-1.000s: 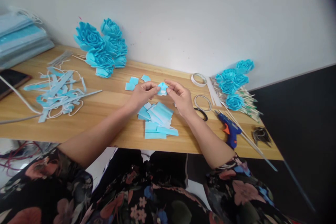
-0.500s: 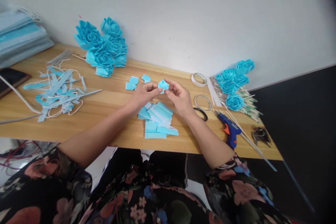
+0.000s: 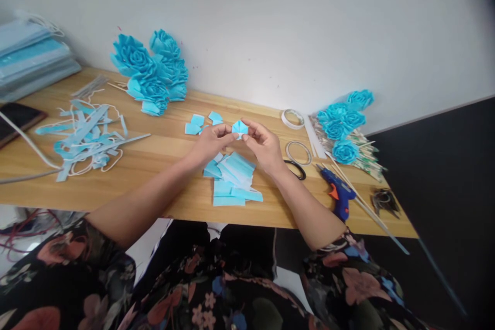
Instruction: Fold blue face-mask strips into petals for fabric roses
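My left hand (image 3: 211, 143) and my right hand (image 3: 264, 145) meet above the wooden table (image 3: 162, 175), both pinching one small folded blue piece (image 3: 240, 127) between fingertips. Just below them lies a pile of cut blue rectangles (image 3: 232, 178). A few loose folded blue pieces (image 3: 197, 122) sit on the table beyond my left hand.
Blue fabric roses (image 3: 150, 69) lean on the wall at back left, more roses on sticks (image 3: 342, 129) at right. Tape rolls (image 3: 293, 117), scissors (image 3: 296, 167), a blue glue gun (image 3: 337, 192), cut strips (image 3: 87, 134) and stacked masks (image 3: 31, 59) lie around.
The blue piece has been folded tighter between my fingertips, from a flatter shape into a small pointed one. Both hands stay in about the same place.
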Motion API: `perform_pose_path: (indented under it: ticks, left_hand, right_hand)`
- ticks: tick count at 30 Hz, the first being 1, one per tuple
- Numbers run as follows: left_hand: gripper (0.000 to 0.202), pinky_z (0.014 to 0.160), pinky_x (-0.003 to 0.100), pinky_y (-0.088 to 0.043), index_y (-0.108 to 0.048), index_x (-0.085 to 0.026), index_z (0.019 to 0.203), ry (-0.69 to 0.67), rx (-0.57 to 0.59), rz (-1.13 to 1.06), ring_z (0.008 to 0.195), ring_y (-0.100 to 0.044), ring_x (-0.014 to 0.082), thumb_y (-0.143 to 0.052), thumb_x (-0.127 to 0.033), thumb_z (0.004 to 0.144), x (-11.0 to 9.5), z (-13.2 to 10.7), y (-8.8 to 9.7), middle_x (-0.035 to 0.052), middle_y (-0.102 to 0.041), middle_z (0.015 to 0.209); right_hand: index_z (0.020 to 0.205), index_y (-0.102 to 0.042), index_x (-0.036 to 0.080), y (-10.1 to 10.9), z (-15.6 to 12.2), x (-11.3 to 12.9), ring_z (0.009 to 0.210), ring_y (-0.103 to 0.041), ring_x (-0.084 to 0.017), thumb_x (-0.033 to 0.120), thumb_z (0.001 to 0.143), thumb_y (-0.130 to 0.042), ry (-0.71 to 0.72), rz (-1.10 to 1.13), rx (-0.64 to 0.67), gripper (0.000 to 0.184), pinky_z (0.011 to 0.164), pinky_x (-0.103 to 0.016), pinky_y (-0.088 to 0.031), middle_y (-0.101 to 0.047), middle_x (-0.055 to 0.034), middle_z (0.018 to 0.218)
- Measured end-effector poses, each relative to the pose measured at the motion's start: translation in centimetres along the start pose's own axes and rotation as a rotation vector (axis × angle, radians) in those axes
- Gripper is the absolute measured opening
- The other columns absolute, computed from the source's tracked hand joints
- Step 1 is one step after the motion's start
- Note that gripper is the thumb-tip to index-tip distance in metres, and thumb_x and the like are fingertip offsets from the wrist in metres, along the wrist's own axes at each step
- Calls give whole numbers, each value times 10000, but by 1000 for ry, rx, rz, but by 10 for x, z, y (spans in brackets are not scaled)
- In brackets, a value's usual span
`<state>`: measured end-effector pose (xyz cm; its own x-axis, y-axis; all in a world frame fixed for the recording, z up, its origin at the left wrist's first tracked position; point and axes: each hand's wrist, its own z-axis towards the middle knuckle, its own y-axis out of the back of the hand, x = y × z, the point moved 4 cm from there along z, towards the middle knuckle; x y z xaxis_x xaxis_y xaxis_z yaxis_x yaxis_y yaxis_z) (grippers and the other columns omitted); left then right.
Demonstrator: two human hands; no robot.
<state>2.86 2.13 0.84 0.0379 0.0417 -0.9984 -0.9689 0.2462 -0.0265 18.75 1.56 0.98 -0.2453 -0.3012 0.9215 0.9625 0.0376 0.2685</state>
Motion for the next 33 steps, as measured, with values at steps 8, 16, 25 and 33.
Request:
perform_pose_path:
  ticks: [8, 16, 25, 33]
  left_hand:
    - [240, 541, 229, -377, -557, -169, 673, -30, -23, -28, 539, -448, 78, -668, -372, 736, -3, 0, 4, -31, -520, 610]
    - [214, 534, 220, -383, -570, -167, 674, 2, -15, 2, 544, -451, 75, -654, -351, 742, -1, 0, 3, -28, -524, 631]
    - [190, 491, 203, -362, -611, -165, 746, -4, 9, 47, 556, -438, 76, -677, -342, 727, 2, -1, -2, -39, -525, 642]
    - [189, 529, 236, -337, -620, -162, 699, -26, 63, 164, 544, -437, 84, -670, -337, 750, 4, -2, -5, -35, -530, 590]
  right_hand:
    - [1210, -685, 245, 2, 2, -7, 772, -553, -135, 334, 838, -637, 9, 48, 4, 385, 777, -315, -503, -617, 2, 852]
    - [1202, -667, 236, 2, 1, -1, 870, -638, -167, 365, 824, -663, -1, 99, -21, 399, 815, -332, -535, -688, -31, 952]
    - [1196, -673, 244, 3, 1, -4, 820, -619, -152, 394, 855, -642, 8, 57, -29, 374, 786, -319, -520, -687, -20, 919]
    - [1186, -681, 257, 0, 1, -7, 709, -552, -104, 400, 801, -713, -13, 116, -11, 411, 673, -259, -478, -628, 20, 840]
